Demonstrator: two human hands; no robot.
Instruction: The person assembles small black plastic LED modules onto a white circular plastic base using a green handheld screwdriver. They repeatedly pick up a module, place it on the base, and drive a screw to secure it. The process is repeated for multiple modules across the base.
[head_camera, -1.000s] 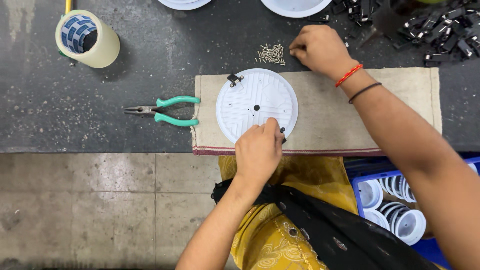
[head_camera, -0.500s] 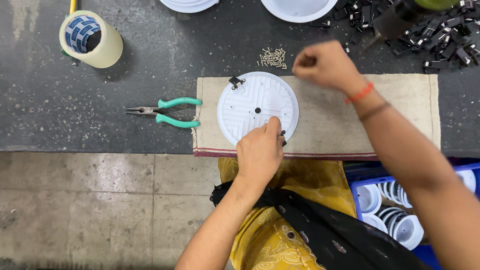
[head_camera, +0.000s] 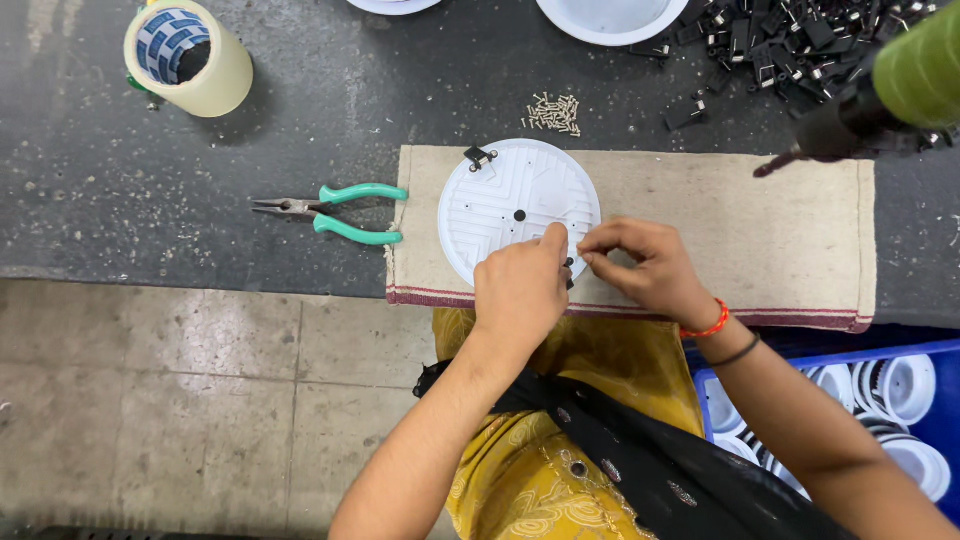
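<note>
Tape roll (head_camera: 188, 45) sits far left on the dark bench (head_camera: 150, 200), well apart from the work. Green-handled pliers (head_camera: 335, 211) lie just left of the cloth mat (head_camera: 720, 230), jaws pointing left.

The white round disc (head_camera: 518, 205) is on the left end of the mat, ribbed side up, with a small black clip (head_camera: 479, 156) at its far-left rim. Your left hand (head_camera: 520, 290) is curled at the disc's near-right rim, fingertips pinched on a small dark part there. Your right hand (head_camera: 645, 265) meets it from the right, thumb and forefinger nearly closed; can't tell if they hold a screw, too small to see.

My read: keep the left hand pressing the disc flat so it doesn't spin on the cloth, and seat the part square before letting go.

The disc's near rim is close to the mat's near edge, and past that is the bench drop-off, so don't pull it toward you. Screw pile (head_camera: 555, 112) and black clips (head_camera: 800, 45) are far side. The hanging driver (head_camera: 850, 125) is far right, over the mat's bare right end, which is your open room.
</note>
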